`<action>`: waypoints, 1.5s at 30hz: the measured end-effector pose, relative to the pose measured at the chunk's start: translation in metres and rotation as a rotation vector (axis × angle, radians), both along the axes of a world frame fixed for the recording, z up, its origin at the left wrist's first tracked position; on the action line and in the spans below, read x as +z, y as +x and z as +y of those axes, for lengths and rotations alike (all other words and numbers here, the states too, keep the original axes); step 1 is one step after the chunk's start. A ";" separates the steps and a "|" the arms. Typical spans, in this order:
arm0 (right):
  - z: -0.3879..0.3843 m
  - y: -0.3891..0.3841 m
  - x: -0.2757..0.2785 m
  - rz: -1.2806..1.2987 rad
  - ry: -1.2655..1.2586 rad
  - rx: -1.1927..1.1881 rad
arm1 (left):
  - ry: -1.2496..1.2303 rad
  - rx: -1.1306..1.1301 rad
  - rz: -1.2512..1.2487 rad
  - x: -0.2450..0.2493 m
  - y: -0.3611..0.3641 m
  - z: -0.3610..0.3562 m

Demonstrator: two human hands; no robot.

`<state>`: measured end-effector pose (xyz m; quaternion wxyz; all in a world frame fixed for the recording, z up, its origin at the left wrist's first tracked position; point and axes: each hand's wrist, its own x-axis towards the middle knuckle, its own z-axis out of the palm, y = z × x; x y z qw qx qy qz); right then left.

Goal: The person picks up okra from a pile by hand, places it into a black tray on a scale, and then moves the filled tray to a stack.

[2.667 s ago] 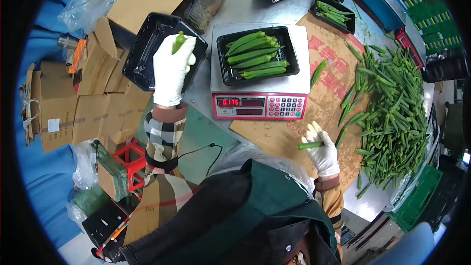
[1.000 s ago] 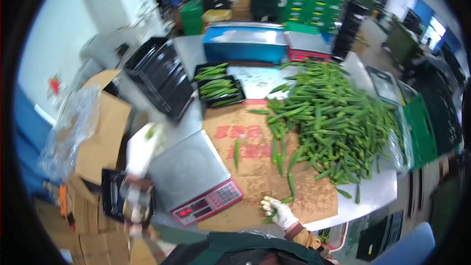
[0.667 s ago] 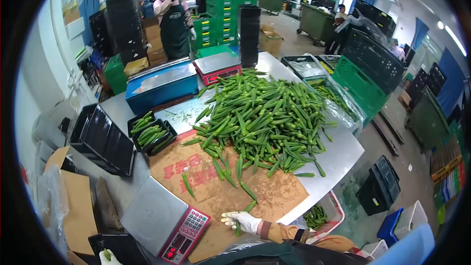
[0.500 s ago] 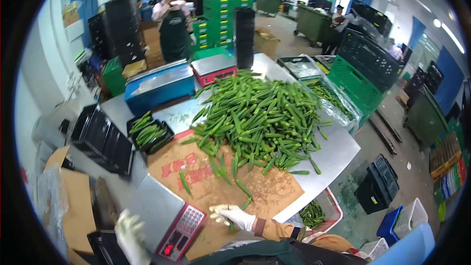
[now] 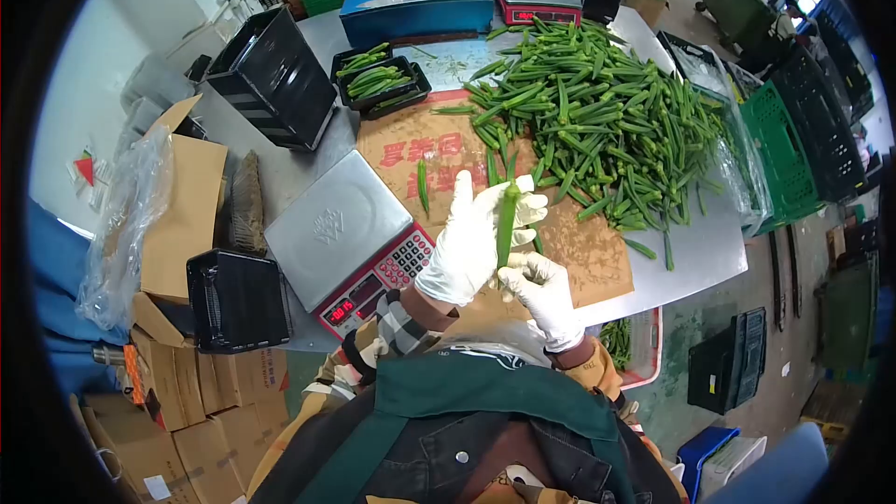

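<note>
An okra pod stands nearly upright in front of me. My right hand, in a white glove, pinches its lower end between thumb and fingers. My left hand, also gloved, has its palm toward me, the thumb stretched up and the fingers spread behind the pod. Beyond both hands a large heap of okra covers the table's right part. A single loose pod lies on the cardboard sheet left of my hands.
Left of my hands sits a scale with a red keypad. Black trays of okra, stacked black trays, a blue machine and a second scale stand farther back. An empty black tray is at left.
My view has tilted down. My left hand has come from beside the scale to the middle, meeting my right hand, which now holds an okra pod up between them.
</note>
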<state>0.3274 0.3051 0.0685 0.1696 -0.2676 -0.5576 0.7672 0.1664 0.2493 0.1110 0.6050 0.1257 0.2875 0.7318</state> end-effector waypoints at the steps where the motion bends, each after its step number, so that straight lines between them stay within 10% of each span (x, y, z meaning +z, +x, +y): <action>1: -0.001 0.001 0.000 0.000 0.003 0.013 | 0.000 0.002 0.061 -0.003 0.003 -0.002; 4: 0.001 0.014 -0.007 -0.023 0.009 -0.018 | -0.022 0.021 0.282 -0.019 0.005 -0.001; 5: 0.005 0.023 -0.008 -0.037 0.015 -0.048 | -0.080 0.242 0.458 -0.021 0.003 -0.015; 6: 0.009 0.039 -0.002 -0.113 0.018 -0.132 | -0.142 0.395 1.173 -0.021 -0.022 -0.030; 11: 0.046 0.179 -0.087 -0.335 -0.046 -0.721 | -0.911 1.190 1.757 0.018 -0.134 -0.161; 13: 0.047 0.230 -0.127 -0.170 -0.288 -1.075 | -1.454 1.263 2.016 -0.001 -0.171 -0.251; 15: 0.049 0.261 -0.146 0.023 -0.710 -1.302 | -1.814 0.802 1.659 -0.003 -0.170 -0.300; 19: 0.057 0.259 -0.214 0.071 -0.749 -1.219 | -1.559 0.897 1.544 -0.085 -0.194 -0.377; 21: 0.069 0.246 -0.242 0.465 -0.895 -0.735 | -1.496 1.009 1.495 -0.091 -0.205 -0.387; 24: 0.075 0.175 -0.208 0.199 -0.786 -0.858 | -1.402 1.066 1.306 -0.084 -0.219 -0.397; 27: 0.070 0.132 -0.159 0.170 -0.754 -0.730 | -1.503 1.580 1.327 -0.061 -0.204 -0.387; 30: 0.071 0.115 -0.150 0.139 -0.695 -0.539 | -1.284 1.833 1.909 -0.044 -0.200 -0.364; 33: 0.075 0.086 -0.139 -0.032 -0.590 -0.542 | -0.875 1.502 1.936 -0.017 -0.162 -0.251; 39: 0.103 0.061 -0.137 -0.055 -0.520 -0.630 | -0.851 0.061 2.040 -0.098 -0.192 -0.182; 41: 0.119 0.067 -0.133 -0.044 -0.531 -0.660 | -1.063 0.084 2.095 -0.074 -0.174 -0.146; 45: 0.175 0.068 -0.155 -0.097 -0.403 -0.672 | -0.594 0.293 1.667 -0.057 -0.177 -0.040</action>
